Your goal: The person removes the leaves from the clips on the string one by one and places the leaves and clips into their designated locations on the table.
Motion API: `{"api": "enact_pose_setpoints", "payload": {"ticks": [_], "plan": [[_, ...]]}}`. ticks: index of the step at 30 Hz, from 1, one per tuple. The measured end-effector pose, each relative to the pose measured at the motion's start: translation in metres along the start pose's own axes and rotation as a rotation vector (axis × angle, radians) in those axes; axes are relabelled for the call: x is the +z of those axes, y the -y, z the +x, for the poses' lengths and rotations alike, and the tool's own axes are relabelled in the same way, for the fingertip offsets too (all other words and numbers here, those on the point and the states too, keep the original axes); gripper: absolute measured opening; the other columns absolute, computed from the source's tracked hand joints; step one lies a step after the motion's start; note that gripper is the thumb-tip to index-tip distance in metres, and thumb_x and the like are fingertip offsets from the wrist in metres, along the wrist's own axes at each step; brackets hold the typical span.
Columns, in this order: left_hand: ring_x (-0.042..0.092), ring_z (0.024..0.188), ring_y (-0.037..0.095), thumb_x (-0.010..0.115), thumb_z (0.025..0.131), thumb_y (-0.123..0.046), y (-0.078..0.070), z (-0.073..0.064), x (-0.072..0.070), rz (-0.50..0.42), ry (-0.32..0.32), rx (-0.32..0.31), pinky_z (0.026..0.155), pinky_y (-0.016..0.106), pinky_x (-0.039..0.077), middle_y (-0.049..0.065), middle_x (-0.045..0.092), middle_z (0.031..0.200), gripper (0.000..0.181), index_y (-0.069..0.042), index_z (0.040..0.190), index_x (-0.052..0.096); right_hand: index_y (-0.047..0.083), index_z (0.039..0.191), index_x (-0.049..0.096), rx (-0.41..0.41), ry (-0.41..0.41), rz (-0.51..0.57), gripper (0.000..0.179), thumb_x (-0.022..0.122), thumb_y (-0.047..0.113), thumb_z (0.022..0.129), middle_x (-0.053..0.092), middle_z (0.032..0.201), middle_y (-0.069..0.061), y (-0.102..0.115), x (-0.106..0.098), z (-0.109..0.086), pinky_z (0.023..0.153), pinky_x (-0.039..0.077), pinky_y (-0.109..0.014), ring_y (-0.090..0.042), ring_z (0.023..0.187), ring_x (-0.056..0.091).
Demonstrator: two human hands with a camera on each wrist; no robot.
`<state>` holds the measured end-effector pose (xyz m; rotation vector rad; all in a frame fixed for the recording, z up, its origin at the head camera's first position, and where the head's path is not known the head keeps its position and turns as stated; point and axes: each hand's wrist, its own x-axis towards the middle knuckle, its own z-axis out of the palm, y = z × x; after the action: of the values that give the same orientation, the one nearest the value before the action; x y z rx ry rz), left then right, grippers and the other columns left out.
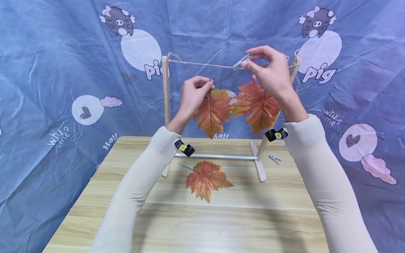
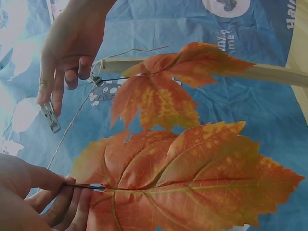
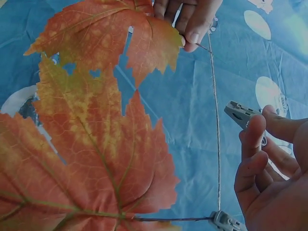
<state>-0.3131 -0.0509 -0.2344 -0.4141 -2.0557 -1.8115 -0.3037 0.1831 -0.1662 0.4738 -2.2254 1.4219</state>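
Note:
My left hand (image 1: 195, 93) pinches the thin stem of an orange-red maple leaf (image 1: 213, 114) below the string (image 1: 205, 64); the blade hangs down. Between thumb and fingers, my right hand (image 1: 270, 70) holds a grey clothespin (image 1: 241, 63) beside the string. In the right wrist view this clothespin (image 3: 240, 114) points toward the string without gripping it. A second maple leaf (image 1: 261, 109) hangs at the right, its stem clamped to the string by another clothespin (image 3: 226, 220). In the head view the right hand hides that clamp.
The string spans a wooden stand with a left post (image 1: 166, 91), a right post and a white lower bar (image 1: 221, 156). A third maple leaf (image 1: 207, 179) lies on the wooden table (image 1: 227, 225). A spare clothespin (image 1: 275, 159) lies by the right foot. Behind hangs a blue printed cloth (image 1: 202, 31).

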Motion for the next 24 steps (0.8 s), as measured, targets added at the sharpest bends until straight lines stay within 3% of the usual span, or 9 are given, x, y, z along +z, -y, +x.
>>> {"api": "enact_pose_setpoints", "payload": {"ticks": [11, 24], "plan": [[0.073, 0.081, 0.014, 0.068, 0.105, -0.013, 0.008, -0.010, -0.010, -0.023, 0.014, -0.009, 0.076, 0.026, 0.065, 0.015, 0.079, 0.102, 0.018, -0.001, 0.113, 0.078, 0.019, 0.130, 0.075, -0.006, 0.010, 0.022, 0.035, 0.083, 0.024, 0.096, 0.064, 0.106, 0.008, -0.018, -0.004, -0.013, 0.052, 0.046, -0.020, -0.011, 0.050, 0.056], [0.072, 0.076, 0.012, 0.069, 0.104, -0.010, 0.021, -0.017, -0.021, -0.095, 0.010, -0.048, 0.071, 0.023, 0.064, 0.009, 0.078, 0.093, 0.016, 0.002, 0.111, 0.077, 0.016, 0.132, 0.073, 0.000, 0.031, 0.049, 0.037, 0.081, 0.020, 0.096, 0.066, 0.104, 0.008, -0.036, -0.007, -0.032, 0.046, 0.046, -0.020, -0.012, 0.051, 0.059]]}}
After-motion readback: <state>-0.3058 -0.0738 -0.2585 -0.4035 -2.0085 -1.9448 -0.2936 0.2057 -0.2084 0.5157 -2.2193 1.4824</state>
